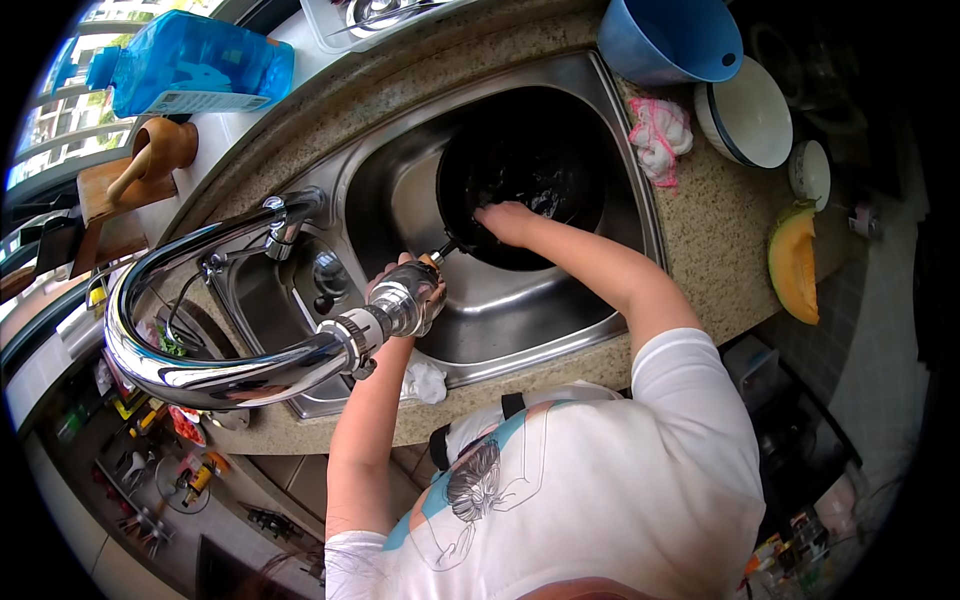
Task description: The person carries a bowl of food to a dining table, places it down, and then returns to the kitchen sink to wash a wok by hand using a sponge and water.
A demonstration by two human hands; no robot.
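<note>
A black wok sits tilted in the large basin of the stainless-steel sink, with a wet sheen on its inside. My left hand is closed around the wok's handle, partly hidden behind the faucet's spray head. Inside the wok, near its lower-left wall, is my right hand with its fingers bent downward. Whether it grips anything is hidden by the hand and the dark interior. The curved chrome faucet reaches over my left forearm.
Right of the sink are a crumpled pink-and-white cloth, a blue container, a white bowl, a smaller bowl and a melon wedge. A blue bottle and a wooden mortar stand by the window. A white cloth lies at the front edge.
</note>
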